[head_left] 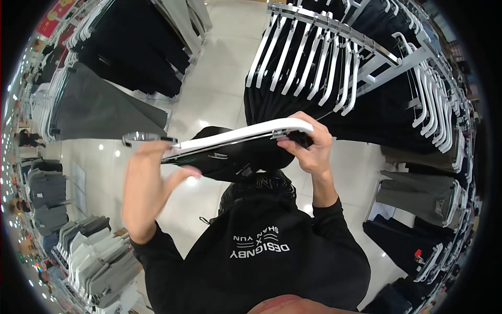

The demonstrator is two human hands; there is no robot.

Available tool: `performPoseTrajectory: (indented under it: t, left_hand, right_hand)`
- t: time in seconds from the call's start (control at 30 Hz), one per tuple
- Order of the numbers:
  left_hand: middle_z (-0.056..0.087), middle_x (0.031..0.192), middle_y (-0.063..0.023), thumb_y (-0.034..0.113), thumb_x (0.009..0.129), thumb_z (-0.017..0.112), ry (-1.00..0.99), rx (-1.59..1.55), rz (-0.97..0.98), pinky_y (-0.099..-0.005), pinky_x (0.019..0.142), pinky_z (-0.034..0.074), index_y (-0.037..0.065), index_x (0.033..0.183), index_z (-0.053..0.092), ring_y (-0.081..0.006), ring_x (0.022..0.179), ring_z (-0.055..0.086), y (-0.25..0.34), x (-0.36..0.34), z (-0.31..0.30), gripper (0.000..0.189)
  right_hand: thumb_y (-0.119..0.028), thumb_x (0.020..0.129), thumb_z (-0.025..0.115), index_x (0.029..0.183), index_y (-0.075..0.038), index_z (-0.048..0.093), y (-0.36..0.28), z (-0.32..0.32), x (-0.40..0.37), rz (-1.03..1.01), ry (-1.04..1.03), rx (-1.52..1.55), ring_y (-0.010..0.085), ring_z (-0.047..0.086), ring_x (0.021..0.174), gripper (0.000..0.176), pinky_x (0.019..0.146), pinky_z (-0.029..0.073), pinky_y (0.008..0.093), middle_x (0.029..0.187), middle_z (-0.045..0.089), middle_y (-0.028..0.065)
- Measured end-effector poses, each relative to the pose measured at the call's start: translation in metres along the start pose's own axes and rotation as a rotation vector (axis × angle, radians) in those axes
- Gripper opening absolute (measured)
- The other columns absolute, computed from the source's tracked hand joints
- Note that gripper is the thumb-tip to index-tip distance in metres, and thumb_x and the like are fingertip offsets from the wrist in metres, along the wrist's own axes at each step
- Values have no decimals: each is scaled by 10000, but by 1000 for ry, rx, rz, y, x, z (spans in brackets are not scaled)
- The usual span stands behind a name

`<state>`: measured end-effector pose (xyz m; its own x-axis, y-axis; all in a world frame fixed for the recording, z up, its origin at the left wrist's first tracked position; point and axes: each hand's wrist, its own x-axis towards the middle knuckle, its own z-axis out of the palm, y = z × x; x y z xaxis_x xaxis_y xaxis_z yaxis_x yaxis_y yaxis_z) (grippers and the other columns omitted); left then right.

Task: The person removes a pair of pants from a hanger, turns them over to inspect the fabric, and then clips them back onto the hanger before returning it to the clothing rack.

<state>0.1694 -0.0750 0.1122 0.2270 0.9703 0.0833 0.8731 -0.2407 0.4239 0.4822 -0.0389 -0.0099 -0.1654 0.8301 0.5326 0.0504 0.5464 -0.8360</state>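
Observation:
A white hanger [246, 131] with a metal clip bar spans the space in front of my chest, and a black garment [225, 159] hangs from it. My right hand [314, 144] grips the hanger's right end by the clip, thumb below and fingers over the top. At the other end, my left hand [149, 186] is slightly blurred, its thumb apart from the fingers. Its fingertips are at the hanger's left end, beside a clear size ring or hook [141, 137]; whether they press on it is hard to tell.
Ahead to the right, a metal rail [334, 26] carries several white hangers with black trousers [266, 107]. Dark and grey trousers [99, 107] hang at the left. More clothing racks line both sides, with folded-over grey garments [418, 196] at the right. Pale tiled floor [209, 78] lies between them.

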Motion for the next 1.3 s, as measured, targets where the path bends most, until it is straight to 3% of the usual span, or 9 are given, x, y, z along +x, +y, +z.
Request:
performPoseTrajectory:
  t: [0.07,0.17,0.27,0.33,0.4,0.5,0.6,0.73,1.3]
  left_hand:
    - [731,994,-176,329,667,933,162,261,-7,-434,924,528,-22,1057,725,-388,1055,701,14,-36,-11,565]
    - [690,1205,-236,297,663,927,231,34,9,-470,1065,473,-26,1201,678,-410,1284,603,35,-46,-14,674]
    - [703,1111,-227,280,745,895,179,-34,387,-458,1001,503,-10,1286,611,-405,1171,649,52,30,36,676]
    - [722,986,-190,252,815,863,-17,-172,450,-421,868,544,14,1251,607,-371,992,703,41,57,58,559]
    - [725,886,-155,226,872,830,-361,-355,345,-388,737,555,27,1191,613,-337,825,720,35,69,67,434]
    - [698,813,-131,317,941,763,-254,-419,424,-429,575,478,62,1096,575,-341,646,653,30,70,82,352]
    - [713,792,-140,211,924,791,-269,-326,430,-375,612,508,31,1127,609,-318,675,683,36,68,75,328]
    - [700,773,-146,226,935,780,-294,-317,428,-393,615,503,28,1099,607,-335,669,673,38,66,74,310]
    - [607,670,-203,261,991,716,-359,-389,450,-444,541,401,1,1047,552,-415,570,551,39,77,72,313]
  right_hand:
    - [40,731,868,997,55,744,-1,3,-2,-47,-6,-36,196,697,763,294,667,527,284,924,720,121]
    - [45,731,864,1004,47,746,4,10,-4,-66,-45,-45,198,688,750,298,654,518,279,927,720,126]
    - [44,729,864,1011,47,744,5,15,-6,-54,-43,-57,195,680,742,307,644,514,280,932,721,125]
    - [41,725,868,1016,48,742,6,15,-8,-43,-34,-75,194,678,744,318,646,512,280,942,723,128]
    - [36,733,869,1022,47,742,5,18,-10,-44,-21,-82,193,671,732,316,654,513,275,922,714,123]
    - [28,764,863,1051,45,733,3,15,-13,57,-72,-74,178,670,786,316,710,523,268,949,697,108]
    - [20,805,851,1092,49,715,-1,9,-19,204,-82,169,159,661,890,319,789,526,267,1022,672,93]
    - [25,828,839,1130,60,689,5,-4,-35,276,-127,419,154,635,1003,339,866,513,282,1126,641,91]
    - [72,837,808,1075,68,709,7,13,-46,199,204,291,177,642,958,257,850,511,287,1066,672,126]
